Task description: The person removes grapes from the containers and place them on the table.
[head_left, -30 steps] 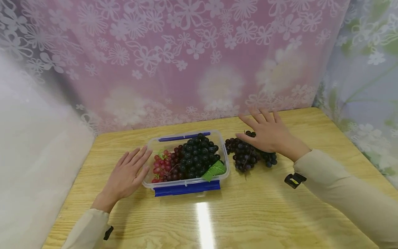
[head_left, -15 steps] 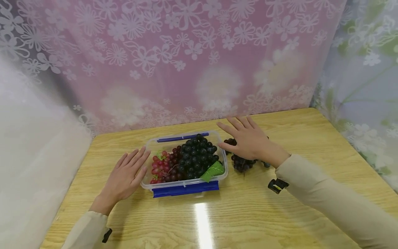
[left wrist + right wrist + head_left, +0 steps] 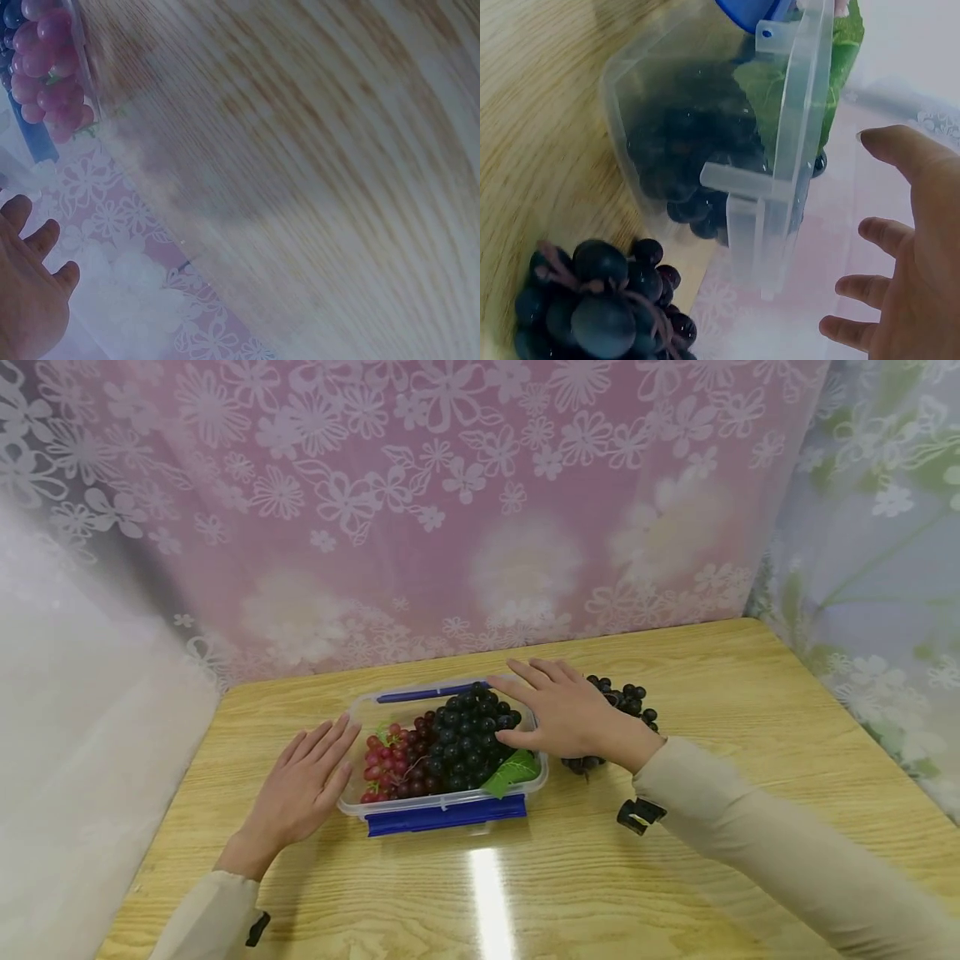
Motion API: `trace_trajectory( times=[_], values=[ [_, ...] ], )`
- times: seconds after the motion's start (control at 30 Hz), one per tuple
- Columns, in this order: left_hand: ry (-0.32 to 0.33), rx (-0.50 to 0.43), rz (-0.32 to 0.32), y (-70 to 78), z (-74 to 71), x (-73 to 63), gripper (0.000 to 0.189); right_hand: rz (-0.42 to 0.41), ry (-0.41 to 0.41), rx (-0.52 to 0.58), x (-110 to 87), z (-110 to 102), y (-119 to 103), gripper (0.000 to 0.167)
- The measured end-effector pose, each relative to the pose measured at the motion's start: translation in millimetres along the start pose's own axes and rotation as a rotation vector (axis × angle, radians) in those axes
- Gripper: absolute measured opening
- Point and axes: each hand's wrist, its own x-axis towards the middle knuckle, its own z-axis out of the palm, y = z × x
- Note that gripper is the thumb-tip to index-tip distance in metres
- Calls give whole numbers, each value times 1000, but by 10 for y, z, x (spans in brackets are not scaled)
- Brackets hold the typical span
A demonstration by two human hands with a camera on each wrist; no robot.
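Note:
A clear plastic box [image 3: 442,805] with blue clips stands on the table, holding red grapes [image 3: 384,766], dark red grapes and a large bunch of black grapes [image 3: 467,737]. A green leaf [image 3: 512,772] hangs over its front right rim. At the box's left side rests my left hand [image 3: 306,783], fingers straight and close together; whether it touches the wall I cannot tell. My right hand [image 3: 558,714] hovers with spread fingers over the box's right end, holding nothing. More dark grapes [image 3: 604,307] lie on the table beside the box, partly hidden by that hand in the head view.
The wooden table [image 3: 360,893] meets a pink flowered curtain [image 3: 420,543] at the back. A white wall or cloth [image 3: 97,718] borders the left, and a pale flowered curtain [image 3: 892,610] the right.
My right hand has moved left from above the loose dark grapes to the box's right end, uncovering some of those grapes. My left hand stays beside the box.

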Motion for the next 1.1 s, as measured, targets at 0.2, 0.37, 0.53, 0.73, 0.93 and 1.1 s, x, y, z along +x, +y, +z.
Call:
trace_trajectory(
  times=[0.2, 0.37, 0.53, 0.73, 0.93, 1.1],
  values=[
    [-6, -1, -2, 6, -4, -3, 52, -39, 1, -27, 54, 19, -108, 76],
    [-9, -12, -6, 8, -2, -8, 53, -94, -3, -57, 110, 16, -210, 79],
    [0, -15, -3, 7, 2, -14, 53, -154, 11, -99, 169, 28, -302, 84],
    [4, -13, 2, 7, 9, 0, 54, -206, -5, -163, 246, 85, -387, 92],
    [5, -14, 1, 6, 11, 6, 55, -265, -69, -236, 333, 120, -496, 92],
    [14, -18, -2, 3, 13, -7, 56, -300, -136, -280, 401, 145, -572, 85]
  ],
)
